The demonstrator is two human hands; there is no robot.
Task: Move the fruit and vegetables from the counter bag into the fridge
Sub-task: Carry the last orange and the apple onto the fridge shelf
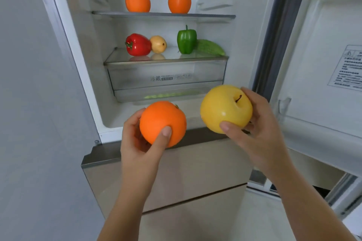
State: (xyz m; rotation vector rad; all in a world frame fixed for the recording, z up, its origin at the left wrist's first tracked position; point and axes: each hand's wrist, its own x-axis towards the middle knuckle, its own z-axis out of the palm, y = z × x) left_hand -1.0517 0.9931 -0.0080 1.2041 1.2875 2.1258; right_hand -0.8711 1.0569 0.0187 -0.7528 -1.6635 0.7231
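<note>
Two fruits sit in the hands before the open fridge point(242, 31): the left hand point(137, 143) grips an orange point(159, 119), its green calyx tipped up and away; the right hand point(260, 133) grips a yellow apple point(223, 107), stem pointing up-right. Fingers hide each fruit's far side.

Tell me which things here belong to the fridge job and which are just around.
Job:
orange in left hand
yellow apple in right hand
two oranges, top shelf
red pepper, green pepper, lower shelf
fridge

Just around:
door label
wall
</note>
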